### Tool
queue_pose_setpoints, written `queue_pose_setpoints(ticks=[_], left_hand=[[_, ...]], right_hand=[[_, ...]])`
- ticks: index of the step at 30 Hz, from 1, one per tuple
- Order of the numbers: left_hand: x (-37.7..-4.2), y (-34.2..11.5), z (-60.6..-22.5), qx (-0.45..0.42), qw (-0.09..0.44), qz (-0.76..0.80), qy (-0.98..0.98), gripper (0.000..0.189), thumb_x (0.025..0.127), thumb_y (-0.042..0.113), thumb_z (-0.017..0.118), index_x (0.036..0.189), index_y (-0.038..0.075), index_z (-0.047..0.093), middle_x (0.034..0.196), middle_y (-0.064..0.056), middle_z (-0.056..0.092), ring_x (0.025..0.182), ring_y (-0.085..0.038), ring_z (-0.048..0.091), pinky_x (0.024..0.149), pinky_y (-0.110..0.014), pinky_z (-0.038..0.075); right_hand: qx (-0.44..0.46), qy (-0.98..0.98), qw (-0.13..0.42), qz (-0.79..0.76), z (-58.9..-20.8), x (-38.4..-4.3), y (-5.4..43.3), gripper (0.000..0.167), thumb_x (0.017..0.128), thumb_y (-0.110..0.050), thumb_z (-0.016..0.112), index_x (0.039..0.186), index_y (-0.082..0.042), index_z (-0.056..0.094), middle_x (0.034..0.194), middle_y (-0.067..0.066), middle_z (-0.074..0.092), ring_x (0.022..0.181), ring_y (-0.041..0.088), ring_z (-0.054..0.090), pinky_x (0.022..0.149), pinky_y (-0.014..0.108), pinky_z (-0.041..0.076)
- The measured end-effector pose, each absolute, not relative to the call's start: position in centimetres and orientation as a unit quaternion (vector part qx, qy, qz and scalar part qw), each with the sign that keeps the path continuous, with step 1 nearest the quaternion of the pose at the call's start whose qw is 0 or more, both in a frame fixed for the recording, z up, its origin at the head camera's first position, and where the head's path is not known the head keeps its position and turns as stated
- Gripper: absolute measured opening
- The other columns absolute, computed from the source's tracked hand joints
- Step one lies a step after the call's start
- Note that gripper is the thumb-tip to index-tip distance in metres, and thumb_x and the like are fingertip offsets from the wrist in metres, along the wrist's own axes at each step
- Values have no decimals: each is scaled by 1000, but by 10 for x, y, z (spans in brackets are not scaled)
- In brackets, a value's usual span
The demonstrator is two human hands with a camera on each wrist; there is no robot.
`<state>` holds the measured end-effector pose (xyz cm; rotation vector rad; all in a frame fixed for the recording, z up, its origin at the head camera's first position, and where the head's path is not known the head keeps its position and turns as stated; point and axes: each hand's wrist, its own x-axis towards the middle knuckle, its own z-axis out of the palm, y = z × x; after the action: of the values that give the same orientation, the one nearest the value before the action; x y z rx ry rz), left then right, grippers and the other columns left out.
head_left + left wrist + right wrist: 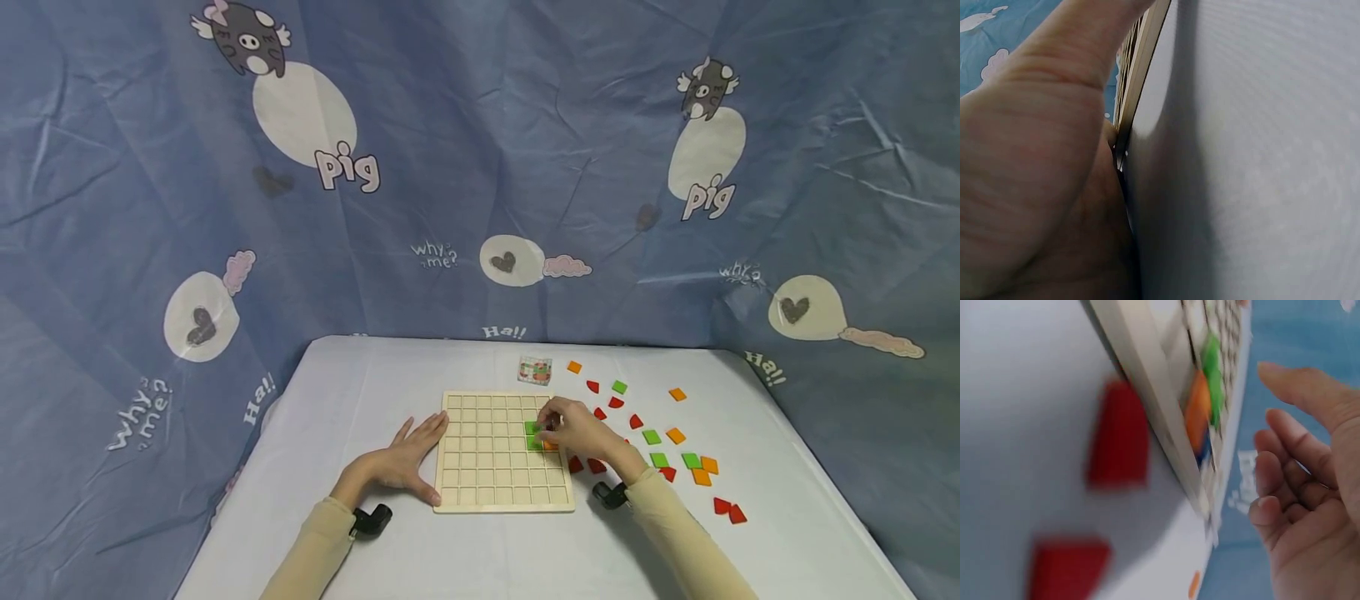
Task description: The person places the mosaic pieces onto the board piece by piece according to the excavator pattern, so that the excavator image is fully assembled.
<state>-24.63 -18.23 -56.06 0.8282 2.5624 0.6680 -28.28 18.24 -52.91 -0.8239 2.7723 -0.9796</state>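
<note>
A pale wooden grid board [487, 479] lies on the white-covered table. My left hand [401, 463] is spread at its left edge, with the thumb at the lower corner and the fingers further up; the left wrist view shows the palm [1029, 169] close beside the board's side. Over the board's right part hovers my right hand [583, 432], its thumb and loosely bent fingers apart, with nothing between them in the right wrist view. Beneath it, green square tiles [533, 443] and an orange tile [1198, 409] sit in the grid. A dark blue piece [1203, 449] shows beside the orange one.
Right of the board are scattered red quarter-round pieces [636, 422], green squares [652, 437] and orange squares [676, 436]. A small printed picture card [535, 370] lies behind the board. A blue patterned curtain [450, 167] hangs behind the table.
</note>
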Motion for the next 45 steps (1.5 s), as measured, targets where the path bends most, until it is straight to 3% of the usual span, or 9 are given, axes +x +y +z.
queue_pose_setpoints(ticks=[5,12,18,28,36,45], left_hand=[[-246,-182,-559,293,180,231,910,136,61,66,79,156,9,1,164,-6,-4,151,-26,-5,119,-54,-12],[-244,-183,-559,295,180,237,908,135,62,64,80,156,8,1,164,-7,-4,151,-27,-5,119,-55,-12],[-243,-185,-558,296,179,240,907,135,62,62,81,155,6,2,164,-10,-4,151,-29,-4,119,-56,-11],[-243,-185,-564,303,174,241,905,135,62,64,80,155,7,1,164,-8,-4,151,-28,-4,119,-56,-11],[-243,-184,-561,305,175,241,904,135,62,62,81,155,6,1,164,-9,-4,151,-29,-4,119,-57,-11],[-243,-184,-560,304,175,244,904,134,62,61,81,155,6,1,164,-9,-4,151,-29,-4,119,-57,-11]], right_hand=[[-237,903,3,-360,-519,-300,213,19,84,-21,76,93,-14,62,88,-4,60,79,13,52,67,24,46],[-146,916,-32,-373,-515,-326,268,30,84,-17,74,104,-1,59,95,16,59,84,23,51,67,26,43],[-78,925,-1,-372,-521,-345,298,38,86,-18,70,114,2,54,103,15,55,93,24,50,74,30,43],[-13,927,71,-369,-541,-354,316,42,87,-18,69,119,4,52,112,19,56,99,28,53,89,39,48],[18,932,79,-353,-545,-352,317,39,87,-18,69,118,1,55,113,18,58,103,30,53,93,44,48],[35,933,75,-350,-543,-351,314,37,85,-20,70,114,0,56,105,14,59,92,24,53,81,33,48]])
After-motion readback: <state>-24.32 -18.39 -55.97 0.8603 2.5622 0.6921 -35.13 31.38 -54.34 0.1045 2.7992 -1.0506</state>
